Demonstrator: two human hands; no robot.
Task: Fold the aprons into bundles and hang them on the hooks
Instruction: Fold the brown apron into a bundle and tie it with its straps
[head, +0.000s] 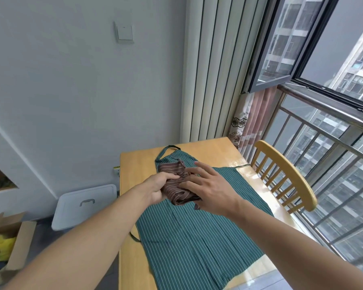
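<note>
A green striped apron lies spread flat on the wooden table, its neck loop at the far end. On top of its bib sits a brown striped apron folded into a small bundle. My left hand grips the bundle's left side, fingers curled over the cloth. My right hand rests on the bundle's right side with its fingers spread and nearly straight, fingertips on the cloth near a loose strap. No hooks are in view.
A wooden chair stands at the table's right side, by a railing and window. A white lidded bin and a cardboard box sit on the floor to the left. A light switch is on the wall.
</note>
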